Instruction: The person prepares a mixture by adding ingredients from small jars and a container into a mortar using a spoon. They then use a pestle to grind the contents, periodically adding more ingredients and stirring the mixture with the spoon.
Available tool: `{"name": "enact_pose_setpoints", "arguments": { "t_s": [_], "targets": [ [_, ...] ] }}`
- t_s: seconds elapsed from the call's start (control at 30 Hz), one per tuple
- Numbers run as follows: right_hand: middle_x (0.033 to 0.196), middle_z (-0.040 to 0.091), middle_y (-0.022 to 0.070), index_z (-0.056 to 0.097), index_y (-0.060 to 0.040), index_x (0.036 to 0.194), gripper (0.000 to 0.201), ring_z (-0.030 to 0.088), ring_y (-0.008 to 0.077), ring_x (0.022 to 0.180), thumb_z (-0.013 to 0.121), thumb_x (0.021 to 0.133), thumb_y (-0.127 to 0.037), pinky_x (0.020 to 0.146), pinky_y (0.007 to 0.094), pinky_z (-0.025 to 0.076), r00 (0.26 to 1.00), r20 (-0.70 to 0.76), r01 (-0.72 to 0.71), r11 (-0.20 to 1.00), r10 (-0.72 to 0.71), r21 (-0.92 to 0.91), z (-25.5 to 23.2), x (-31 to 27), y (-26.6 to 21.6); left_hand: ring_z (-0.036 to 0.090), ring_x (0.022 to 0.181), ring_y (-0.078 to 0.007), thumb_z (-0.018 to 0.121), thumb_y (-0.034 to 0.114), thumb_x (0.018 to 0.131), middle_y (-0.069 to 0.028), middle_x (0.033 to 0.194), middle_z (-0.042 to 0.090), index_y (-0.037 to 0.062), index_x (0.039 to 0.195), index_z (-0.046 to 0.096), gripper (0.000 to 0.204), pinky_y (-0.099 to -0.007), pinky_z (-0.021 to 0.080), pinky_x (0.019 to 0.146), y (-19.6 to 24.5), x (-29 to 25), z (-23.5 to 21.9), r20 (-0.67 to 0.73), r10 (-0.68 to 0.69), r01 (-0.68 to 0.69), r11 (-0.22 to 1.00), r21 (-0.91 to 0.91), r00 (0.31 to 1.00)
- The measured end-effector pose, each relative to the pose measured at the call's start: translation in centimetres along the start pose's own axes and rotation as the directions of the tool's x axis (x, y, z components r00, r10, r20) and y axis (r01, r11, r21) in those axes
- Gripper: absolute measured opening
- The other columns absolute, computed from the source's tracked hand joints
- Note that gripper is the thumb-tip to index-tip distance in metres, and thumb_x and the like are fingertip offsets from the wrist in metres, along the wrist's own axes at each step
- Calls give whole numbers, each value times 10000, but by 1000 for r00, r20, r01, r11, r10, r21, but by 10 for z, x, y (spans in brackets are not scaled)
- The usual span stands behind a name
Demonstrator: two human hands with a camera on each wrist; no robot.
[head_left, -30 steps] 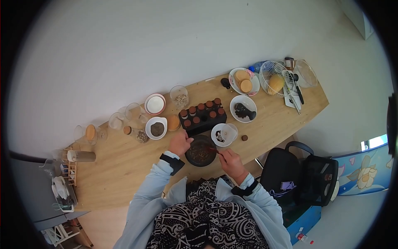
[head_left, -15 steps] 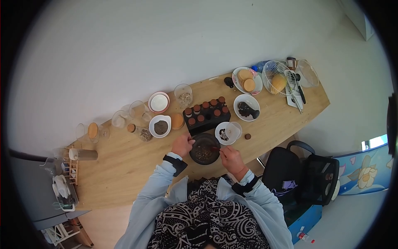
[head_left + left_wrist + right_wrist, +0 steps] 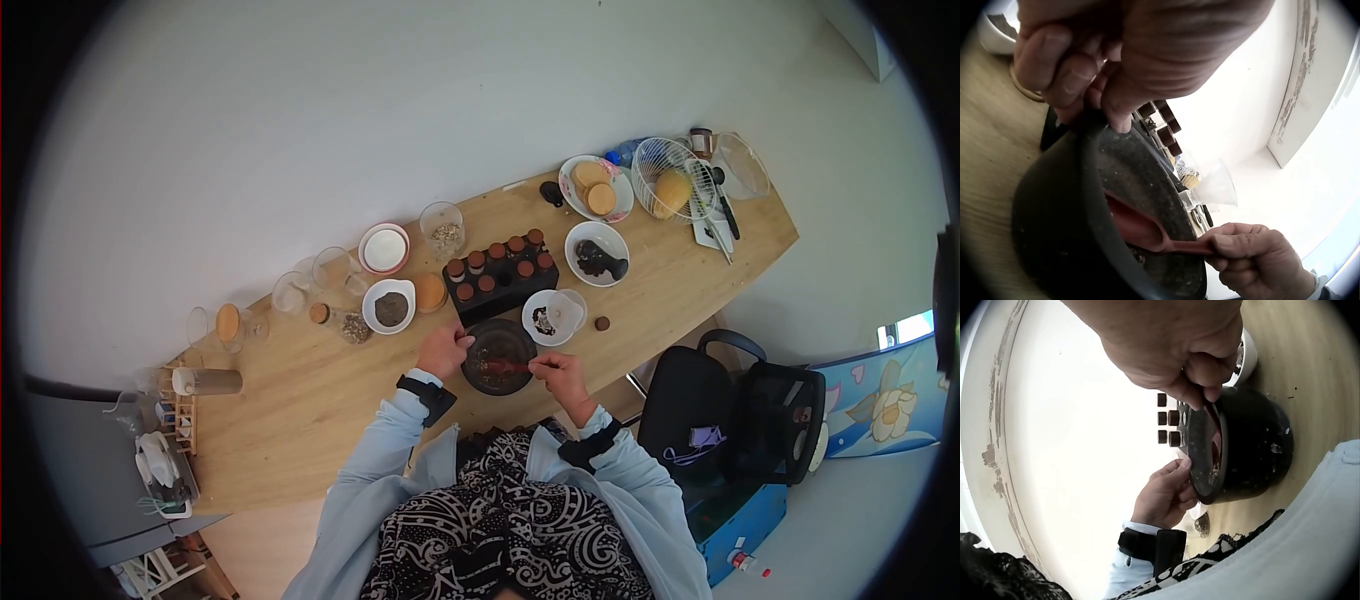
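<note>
A dark, deep mortar (image 3: 1054,219) stands on the table in front of the person, with brownish bits at its bottom. The left hand (image 3: 443,352) pinches the mortar's rim at its left, thumb over the inside edge. From the other side the right hand (image 3: 563,382) grips the thin handle of a red-brown scoop (image 3: 1141,228). The scoop's bowl lies inside the mortar, low and close to the bits. In the right wrist view the fingers hide most of the handle.
Behind the mortar stands a black rack (image 3: 495,295) of brown-capped vials. A small white bowl (image 3: 532,335) holding a clear funnel (image 3: 570,310) is close at right, a brown cap (image 3: 602,324) beside it. A bowl of dark powder (image 3: 391,309) and several glass jars are at left.
The right hand has brought the scoop from the mortar's right side further in, across its middle. The left hand keeps its hold on the rim. The head view has shifted slightly.
</note>
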State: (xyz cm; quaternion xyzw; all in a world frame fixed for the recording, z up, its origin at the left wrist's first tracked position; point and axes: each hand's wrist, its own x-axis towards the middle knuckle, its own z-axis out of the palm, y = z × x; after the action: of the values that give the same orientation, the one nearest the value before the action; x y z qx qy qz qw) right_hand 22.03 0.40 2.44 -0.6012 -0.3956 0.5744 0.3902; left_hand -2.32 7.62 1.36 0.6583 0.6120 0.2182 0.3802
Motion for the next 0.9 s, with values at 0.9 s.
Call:
{"name": "enact_pose_setpoints", "arguments": {
  "t_s": [0.9],
  "targets": [
    [641, 579, 29, 695, 33, 890, 112, 395, 33, 457, 685, 816, -50, 408, 191, 252, 947, -318, 149, 940, -46, 306, -97, -29, -78, 614, 662, -368, 676, 188, 817, -205, 698, 616, -15, 789, 647, 206, -413, 472, 606, 98, 16, 14, 24, 211, -205, 966, -159, 977]
  ]
}}
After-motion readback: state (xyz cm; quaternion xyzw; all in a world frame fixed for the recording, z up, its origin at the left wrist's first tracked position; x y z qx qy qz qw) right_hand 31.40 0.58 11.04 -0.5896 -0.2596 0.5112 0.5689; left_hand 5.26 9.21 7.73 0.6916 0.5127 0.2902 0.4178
